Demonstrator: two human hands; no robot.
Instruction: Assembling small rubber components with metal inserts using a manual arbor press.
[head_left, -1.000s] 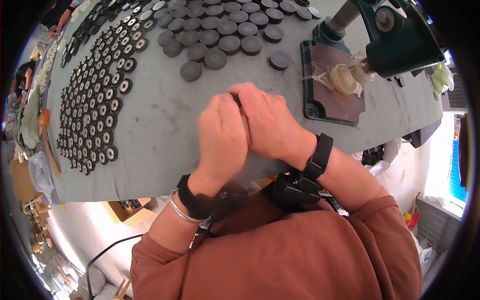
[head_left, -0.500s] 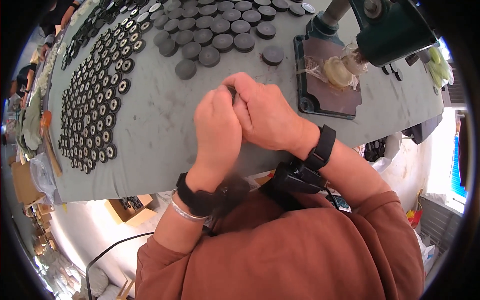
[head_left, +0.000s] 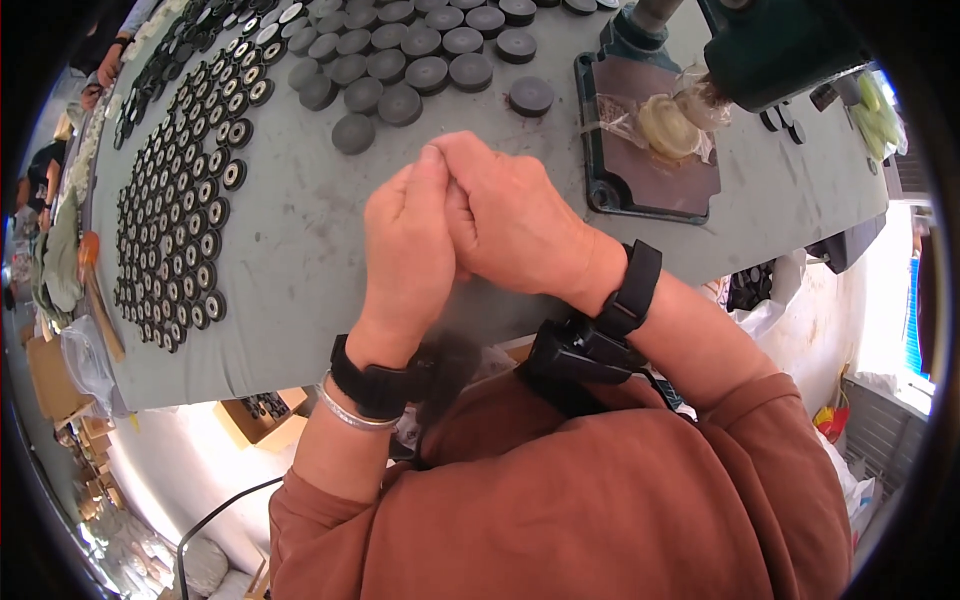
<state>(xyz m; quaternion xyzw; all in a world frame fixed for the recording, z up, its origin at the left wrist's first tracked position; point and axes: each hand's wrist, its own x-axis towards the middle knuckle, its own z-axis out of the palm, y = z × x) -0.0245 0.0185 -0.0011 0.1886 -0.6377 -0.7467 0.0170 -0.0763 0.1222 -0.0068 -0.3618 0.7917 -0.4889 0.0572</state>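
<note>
Above the near part of the grey-green covered table, my left hand (head_left: 405, 245) and my right hand (head_left: 525, 225) are pressed together, fingers closed. Whatever lies between them is hidden by the fingers. Just beyond them sits the nearest grey disc (head_left: 353, 134), part of a group of several flat, round grey discs (head_left: 427, 74). One disc (head_left: 531, 96) stands apart, close to the press. To the left of my hands, black wheel-like pieces with pale metal centres (head_left: 208, 218) cover the table in packed rows.
A dark green press (head_left: 785, 55) stands at the right, its base plate (head_left: 650, 190) bearing a yellowish round pad (head_left: 668, 128). A tool with an orange head and wooden handle (head_left: 100, 315) lies at the left edge. Below the table is an open cardboard box (head_left: 285, 433). Another person's hand (head_left: 108, 68) shows far left.
My joined hands have shifted slightly left and away from me in the picture. A dark bit that showed between the fingers is now covered. The whole table view has shifted slightly left.
</note>
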